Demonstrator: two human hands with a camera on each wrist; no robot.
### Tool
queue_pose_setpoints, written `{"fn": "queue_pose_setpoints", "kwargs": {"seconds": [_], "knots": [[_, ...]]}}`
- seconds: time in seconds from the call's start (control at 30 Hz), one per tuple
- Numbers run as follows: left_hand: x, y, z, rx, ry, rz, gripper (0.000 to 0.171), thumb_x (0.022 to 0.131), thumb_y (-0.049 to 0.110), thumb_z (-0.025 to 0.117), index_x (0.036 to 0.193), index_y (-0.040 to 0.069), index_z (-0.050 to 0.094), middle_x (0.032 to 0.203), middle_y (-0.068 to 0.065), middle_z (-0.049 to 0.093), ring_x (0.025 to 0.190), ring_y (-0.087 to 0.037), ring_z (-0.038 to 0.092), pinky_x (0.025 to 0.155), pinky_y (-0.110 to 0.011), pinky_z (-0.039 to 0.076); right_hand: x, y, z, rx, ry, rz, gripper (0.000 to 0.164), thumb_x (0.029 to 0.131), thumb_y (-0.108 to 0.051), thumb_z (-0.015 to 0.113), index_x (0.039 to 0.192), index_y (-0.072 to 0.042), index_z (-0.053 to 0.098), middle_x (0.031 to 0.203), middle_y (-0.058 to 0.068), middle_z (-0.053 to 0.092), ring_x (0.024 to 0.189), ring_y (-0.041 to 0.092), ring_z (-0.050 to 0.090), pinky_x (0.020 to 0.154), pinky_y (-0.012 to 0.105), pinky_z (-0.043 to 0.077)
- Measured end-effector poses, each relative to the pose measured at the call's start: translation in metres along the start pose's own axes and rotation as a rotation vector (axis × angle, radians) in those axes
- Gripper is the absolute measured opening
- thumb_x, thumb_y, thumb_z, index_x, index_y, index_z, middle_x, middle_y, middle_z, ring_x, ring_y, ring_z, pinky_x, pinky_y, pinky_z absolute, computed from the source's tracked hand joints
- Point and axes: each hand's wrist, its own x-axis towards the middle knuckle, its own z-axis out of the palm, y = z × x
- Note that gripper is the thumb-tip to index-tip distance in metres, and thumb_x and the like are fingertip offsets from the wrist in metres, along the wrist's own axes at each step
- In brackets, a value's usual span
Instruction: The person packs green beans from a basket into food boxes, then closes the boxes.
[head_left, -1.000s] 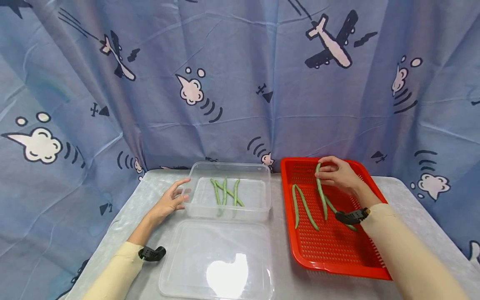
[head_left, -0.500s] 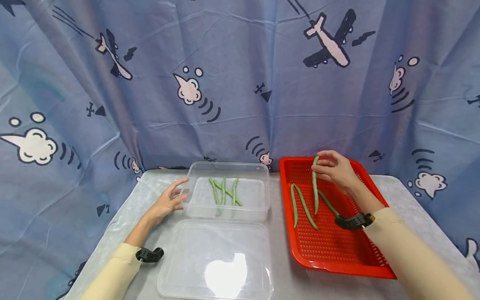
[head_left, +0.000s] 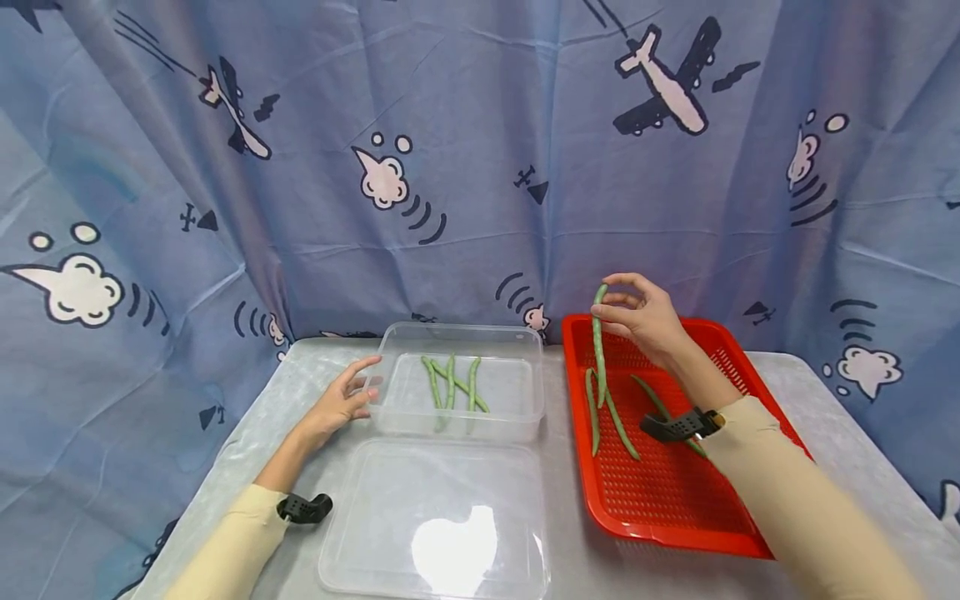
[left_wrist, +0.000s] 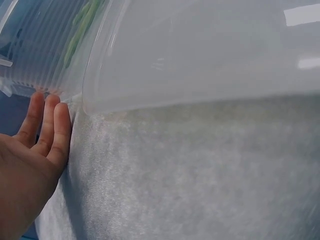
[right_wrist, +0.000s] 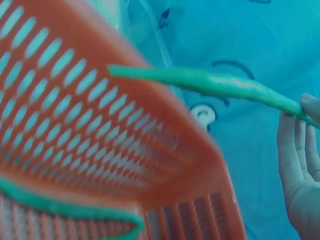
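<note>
My right hand (head_left: 643, 317) pinches a long green bean (head_left: 598, 354) near its upper end, between thumb and fingers. The bean hangs down over the left part of the red basket (head_left: 630, 527); the right wrist view shows the same green bean (right_wrist: 215, 84) stretched across the basket's rim. My left hand (head_left: 339, 407) is at the left side of the clear plastic box (head_left: 459, 425), its straight fingers touching the wall in the left wrist view, where the fingers (left_wrist: 46, 125) show. Several green beans (head_left: 450, 383) lie inside the box, some crossing each other.
More green beans (head_left: 621, 429) lie in the red basket, one partly hidden by my right wrist strap. A clear flat lid (head_left: 375, 517) lies on the table in front of the box. A blue patterned curtain (head_left: 465, 167) hangs behind the table.
My right hand has risen and moved left with the green bean, lifting it from among the others toward the basket's left rim. The left hand has stayed at the box.
</note>
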Motion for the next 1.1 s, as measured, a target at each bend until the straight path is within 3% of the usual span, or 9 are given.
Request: {"fn": "queue_pose_setpoints", "kwargs": {"seconds": [0.2,0.57,0.93,1.1], "knots": [[0.001,-0.002,0.001,0.002,0.006,0.014,0.058,0.106,0.005,0.053,0.159,0.014,0.031,0.155,-0.032,0.027,0.138,-0.049,0.029,0.091,-0.054,0.049,0.017,0.003,0.027,0.01,-0.016,-0.007,0.052,0.09,0.006,0.074,0.135,0.003,0.049,0.103,0.011,0.061,0.091,0.019,0.068,0.079,0.033,0.057],[-0.001,-0.002,0.001,0.015,0.013,0.014,0.058,0.106,0.006,0.053,0.16,0.014,0.031,0.151,-0.032,0.034,0.135,-0.05,0.036,0.091,-0.054,0.05,0.036,0.014,0.072,0.031,-0.074,-0.009,0.052,0.089,0.011,0.072,0.135,0.005,0.047,0.103,0.015,0.06,0.086,0.021,0.067,0.077,0.038,0.058],[0.0,-0.002,0.001,0.002,0.005,0.022,0.058,0.106,0.005,0.053,0.159,0.013,0.032,0.154,-0.033,0.028,0.138,-0.049,0.029,0.091,-0.052,0.05,0.052,0.027,0.105,0.013,-0.06,0.039,0.057,0.089,0.011,0.073,0.139,0.007,0.047,0.097,0.012,0.062,0.082,0.022,0.069,0.079,0.041,0.058],[0.001,-0.002,0.0,0.002,0.002,0.016,0.058,0.106,0.004,0.052,0.159,0.012,0.031,0.153,-0.033,0.031,0.136,-0.05,0.033,0.089,-0.05,0.05,0.057,0.035,0.119,0.019,-0.042,0.076,0.054,0.089,0.012,0.072,0.137,0.005,0.05,0.093,0.01,0.061,0.081,0.022,0.068,0.084,0.046,0.056]]}}
